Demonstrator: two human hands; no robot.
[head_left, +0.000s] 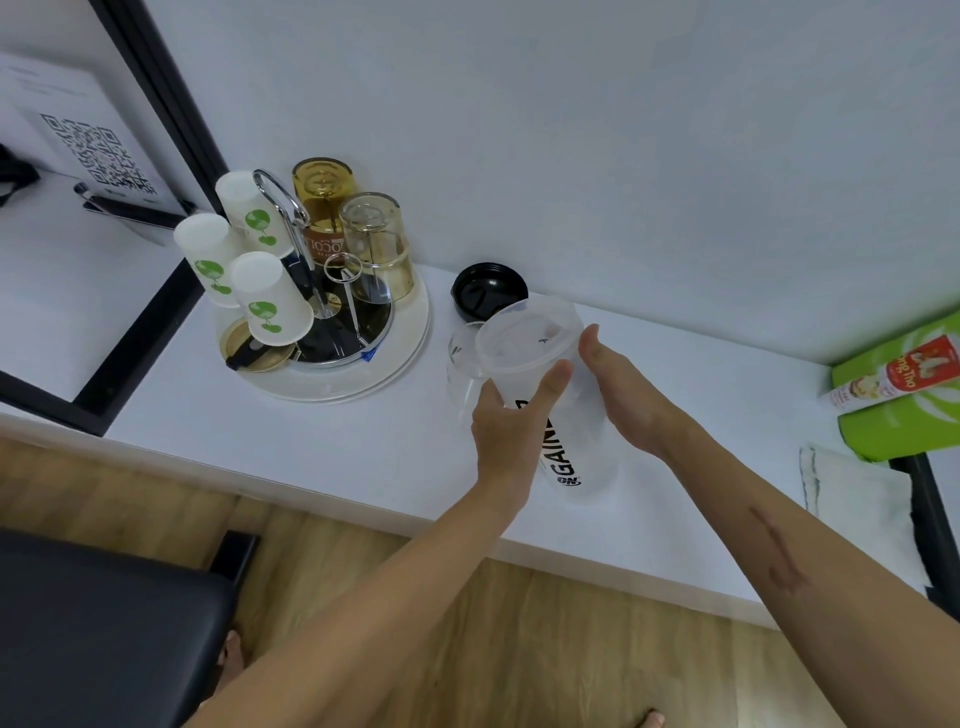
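A translucent shaker bottle (563, 415) with black lettering stands on the white table (363, 447), its open mouth toward me. My left hand (511, 421) grips its left side, thumb across the front just below the rim. My right hand (628, 395) lies against the right side with the thumb pointing up by the rim. The bottle's black lid (485, 292) lies upside down on the table just behind it. A clear glass (462, 374) stands to the left, partly hidden by the bottle and my left hand.
A round cup rack (332, 332) holds three upturned paper cups (270, 301) and two upturned glasses (374, 249) at the back left. A green packet with a tube (904, 384) and a white cloth (857, 499) lie at right. A dark chair seat (104, 634) sits bottom left.
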